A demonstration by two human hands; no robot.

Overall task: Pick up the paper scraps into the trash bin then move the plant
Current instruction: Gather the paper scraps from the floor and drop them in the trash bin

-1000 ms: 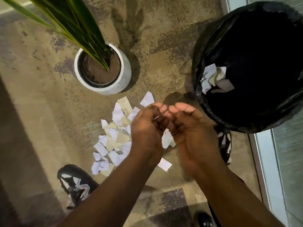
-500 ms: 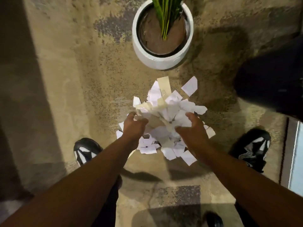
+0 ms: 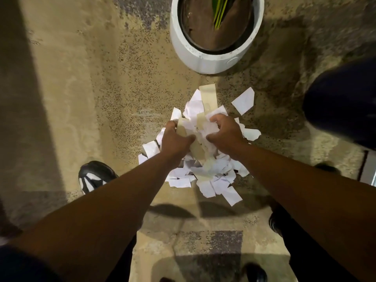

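While white and tan paper scraps (image 3: 205, 159) lie heaped on the floor (image 3: 105, 102), the left hand (image 3: 175, 139) and right hand (image 3: 225, 133) clamp a bunch between them; loose pieces spread beneath and nearer the person, the plant (image 3: 215, 35) beyond.

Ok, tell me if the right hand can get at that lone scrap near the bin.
Probably yes. The lone scrap lies flat on bare floor, apart from the pile, just beyond the right hand, with nothing over it. But that hand is closed on a bunch of paper with the left hand.
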